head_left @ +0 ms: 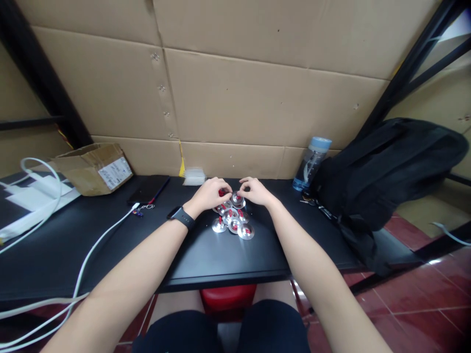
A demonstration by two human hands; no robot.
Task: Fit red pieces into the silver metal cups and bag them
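Small silver finger cymbals (230, 215), domed and fitted with red loops, lie in an overlapping cluster on the black table. At the back of the cluster, my left hand (210, 194) curls inward with thumb and fingertips closed at the left edge of one upper finger cymbal (238, 199). My right hand (255, 190) pinches at that same cymbal from the right, thumb and forefinger bent close to its red loop. Part of the cluster is hidden under my left fingers. Nearest the front edge sits a single cymbal (246, 232).
Behind stands a cardboard wall (235, 98). On the left are an open carton (93, 169), a dark phone (149, 189) and a white cable (97, 240). A small clear plastic pack (194, 176) lies behind my left hand. A water bottle (312, 164) and a black backpack (386, 171) occupy the right.
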